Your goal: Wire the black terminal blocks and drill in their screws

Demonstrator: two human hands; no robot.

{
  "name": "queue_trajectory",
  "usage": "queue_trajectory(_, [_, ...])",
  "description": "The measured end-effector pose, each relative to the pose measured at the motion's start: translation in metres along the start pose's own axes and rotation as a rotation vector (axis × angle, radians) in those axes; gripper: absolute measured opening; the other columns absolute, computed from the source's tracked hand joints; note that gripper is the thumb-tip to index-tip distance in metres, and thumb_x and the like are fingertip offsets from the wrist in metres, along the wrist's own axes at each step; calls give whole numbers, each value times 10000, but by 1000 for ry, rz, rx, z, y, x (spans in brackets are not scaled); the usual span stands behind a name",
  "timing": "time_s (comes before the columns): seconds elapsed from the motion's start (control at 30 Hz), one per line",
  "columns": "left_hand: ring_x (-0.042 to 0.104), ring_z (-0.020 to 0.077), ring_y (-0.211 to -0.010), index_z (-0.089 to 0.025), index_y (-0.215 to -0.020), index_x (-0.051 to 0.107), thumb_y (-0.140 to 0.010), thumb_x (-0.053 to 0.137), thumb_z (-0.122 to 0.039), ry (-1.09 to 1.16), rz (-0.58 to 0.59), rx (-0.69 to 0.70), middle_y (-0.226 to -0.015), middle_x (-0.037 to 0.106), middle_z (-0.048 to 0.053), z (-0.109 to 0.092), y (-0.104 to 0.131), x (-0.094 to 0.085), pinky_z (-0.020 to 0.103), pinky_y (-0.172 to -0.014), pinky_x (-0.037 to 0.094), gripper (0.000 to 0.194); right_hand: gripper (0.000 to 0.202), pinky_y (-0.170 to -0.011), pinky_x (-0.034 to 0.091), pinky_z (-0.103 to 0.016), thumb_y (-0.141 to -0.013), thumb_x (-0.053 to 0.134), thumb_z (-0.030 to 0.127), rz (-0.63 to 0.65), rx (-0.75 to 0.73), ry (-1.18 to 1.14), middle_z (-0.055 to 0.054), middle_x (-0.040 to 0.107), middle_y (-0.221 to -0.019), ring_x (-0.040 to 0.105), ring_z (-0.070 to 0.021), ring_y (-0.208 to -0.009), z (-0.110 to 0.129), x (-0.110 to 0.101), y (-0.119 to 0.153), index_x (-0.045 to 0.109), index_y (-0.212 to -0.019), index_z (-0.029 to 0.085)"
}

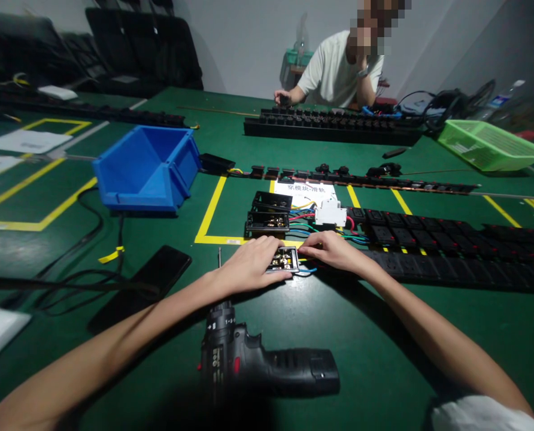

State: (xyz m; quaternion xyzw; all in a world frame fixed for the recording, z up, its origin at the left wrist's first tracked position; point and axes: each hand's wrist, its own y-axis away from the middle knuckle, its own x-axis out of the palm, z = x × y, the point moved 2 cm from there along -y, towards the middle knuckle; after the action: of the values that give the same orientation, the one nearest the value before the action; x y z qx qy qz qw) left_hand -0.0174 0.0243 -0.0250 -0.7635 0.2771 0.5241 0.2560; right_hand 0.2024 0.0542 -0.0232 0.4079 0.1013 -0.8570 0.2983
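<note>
My left hand [253, 263] is wrapped over a small black terminal box [288, 260], its open top showing brass screw terminals. At the box's right end, the fingertips of my right hand [334, 251] are pinched together on a wire. A short blue wire [308, 271] sticks out below them. Just beyond lie two similar black boxes, the nearer one [267, 222] also with brass terminals. Coloured wires run from them past a white circuit breaker [330, 214] to long black socket strips [410, 236]. On my side of the hands lies a black cordless drill [267, 359].
A blue bin [143, 170] stands at the left, near a black phone [143, 284] and loose cables. A green basket [494, 146] sits at the right. Across the table [222, 120], a person [339, 69] sits behind a black strip of modules [330, 127].
</note>
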Motion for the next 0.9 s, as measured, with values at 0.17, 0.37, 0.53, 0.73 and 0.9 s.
queue_trajectory(0.17, [567, 267, -950, -142, -1088, 519, -900, 462, -644, -15, -11, 7, -1036, 602, 110, 1, 0, 1, 372, -779, 456, 539, 231, -623, 389, -255, -894, 590, 341, -39, 74, 39, -59, 714, -798, 609, -163, -688, 2, 9, -4, 723, -841, 160])
queue_trajectory(0.37, [563, 265, -948, -139, -1095, 522, -904, 465, -629, -11, -7, 4, -1033, 598, 107, 1, -1, 1, 375, -779, 453, 530, 194, -591, 342, -241, -883, 591, 349, -44, 132, 124, -25, 713, -809, 600, -146, -672, 2, 11, -4, 707, -870, 195])
queue_trajectory(0.53, [564, 267, -956, -145, -1121, 521, -899, 470, -633, 0, -11, 6, -1037, 597, 106, 2, -1, 2, 378, -784, 456, 538, 162, -575, 304, -240, -876, 595, 328, -77, 124, 207, -12, 704, -805, 571, -133, -653, 3, 13, -1, 701, -876, 206])
queue_trajectory(0.73, [567, 269, -958, -145, -1135, 521, -900, 463, -638, -2, -16, 13, -1032, 596, 109, 2, -1, 3, 381, -790, 459, 550, 144, -588, 302, -243, -875, 581, 298, -90, 101, 224, -16, 696, -818, 568, -134, -675, 5, 15, 0, 690, -886, 204])
queue_trajectory(0.9, [568, 270, -961, -141, -1142, 518, -902, 459, -640, -9, -20, 20, -1034, 597, 109, 2, -1, 3, 384, -795, 463, 557, 149, -588, 301, -242, -872, 569, 307, -102, 118, 225, -5, 690, -800, 567, -135, -671, 6, 15, 0, 681, -865, 209])
